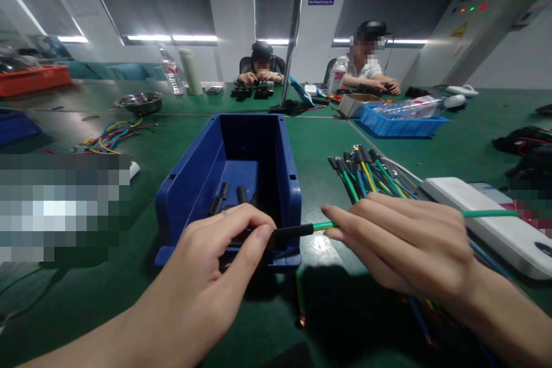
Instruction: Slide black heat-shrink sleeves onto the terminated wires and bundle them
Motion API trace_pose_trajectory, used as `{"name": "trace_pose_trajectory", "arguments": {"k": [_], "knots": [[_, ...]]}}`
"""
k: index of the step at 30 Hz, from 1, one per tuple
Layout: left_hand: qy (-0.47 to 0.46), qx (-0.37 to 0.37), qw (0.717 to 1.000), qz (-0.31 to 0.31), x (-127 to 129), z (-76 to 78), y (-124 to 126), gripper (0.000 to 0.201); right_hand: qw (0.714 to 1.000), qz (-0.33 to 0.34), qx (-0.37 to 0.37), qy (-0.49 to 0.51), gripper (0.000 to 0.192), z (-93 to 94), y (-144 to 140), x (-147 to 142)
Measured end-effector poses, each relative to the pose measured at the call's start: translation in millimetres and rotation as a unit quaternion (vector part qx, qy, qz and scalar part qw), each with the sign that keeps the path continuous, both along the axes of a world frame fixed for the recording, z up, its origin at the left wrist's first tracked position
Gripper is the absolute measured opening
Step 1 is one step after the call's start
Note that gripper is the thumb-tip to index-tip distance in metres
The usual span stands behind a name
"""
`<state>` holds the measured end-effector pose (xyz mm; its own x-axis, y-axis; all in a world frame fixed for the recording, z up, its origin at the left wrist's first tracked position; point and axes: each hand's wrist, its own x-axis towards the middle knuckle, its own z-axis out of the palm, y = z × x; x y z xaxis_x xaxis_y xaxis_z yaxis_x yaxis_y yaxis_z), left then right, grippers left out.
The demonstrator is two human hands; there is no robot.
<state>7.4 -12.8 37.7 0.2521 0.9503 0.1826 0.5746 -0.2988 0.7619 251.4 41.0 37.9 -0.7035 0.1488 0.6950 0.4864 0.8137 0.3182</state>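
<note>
My left hand (215,264) pinches a short black sleeve (293,232) at the front rim of a dark blue bin (190,184). The sleeve sits on the end of a green wire (487,214), which my right hand (401,238) holds just to the right of the sleeve. Several more black sleeves (230,194) lie on the bin floor. Behind my right hand lies a bundle of coloured wires with black sleeved ends (362,169).
A white flat device (487,224) lies at the right. Loose coloured wires (114,135), a metal bowl (138,102), a light blue tray (401,125) and bottles sit farther back. Two people work at the far side of the green table (107,293). A metal pole (294,29) rises behind the bin.
</note>
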Motion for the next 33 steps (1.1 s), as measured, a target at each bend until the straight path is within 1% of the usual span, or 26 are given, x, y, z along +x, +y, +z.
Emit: {"name": "trace_pose_trajectory", "arguments": {"k": [5, 8, 12, 16, 18, 21, 26, 33], "knots": [[-0.004, -0.042, 0.999, -0.006, -2.6, -1.8, 0.6, 0.026, 1.0, -0.007, -0.007, -0.006, 0.009, -1.4, -1.6, -0.1], [-0.005, -0.044, 0.999, -0.016, -2.7, -2.4, 1.0, 0.026, 1.0, -0.002, -0.009, -0.006, 0.009, -1.7, -2.6, -0.2], [0.001, -0.033, 0.998, -0.045, -1.1, -1.1, 1.2, 0.026, 1.0, 0.009, -0.007, -0.006, 0.01, -2.3, -2.5, -1.3], [0.009, -0.043, 0.999, -0.032, -0.8, 1.7, 1.7, 0.03, 1.0, 0.008, -0.002, -0.007, 0.009, -1.5, -1.3, -1.3], [0.01, -0.035, 0.999, -0.032, -1.0, 2.5, 2.6, 0.033, 1.0, 0.003, -0.005, -0.003, 0.009, -0.9, -0.9, -0.7], [0.004, -0.023, 0.999, -0.048, -1.2, 1.9, 3.7, 0.036, 1.0, -0.004, -0.014, 0.0, 0.008, -0.8, -0.6, 0.2], [0.005, -0.007, 0.999, -0.053, -1.6, -1.8, 1.6, 0.031, 1.0, -0.001, -0.025, -0.002, 0.008, -2.7, -0.9, 0.2], [0.004, 0.063, 0.996, -0.064, 0.8, -5.1, 0.3, 0.027, 0.998, 0.01, -0.063, -0.009, 0.012, -4.8, -3.4, -1.0]]}}
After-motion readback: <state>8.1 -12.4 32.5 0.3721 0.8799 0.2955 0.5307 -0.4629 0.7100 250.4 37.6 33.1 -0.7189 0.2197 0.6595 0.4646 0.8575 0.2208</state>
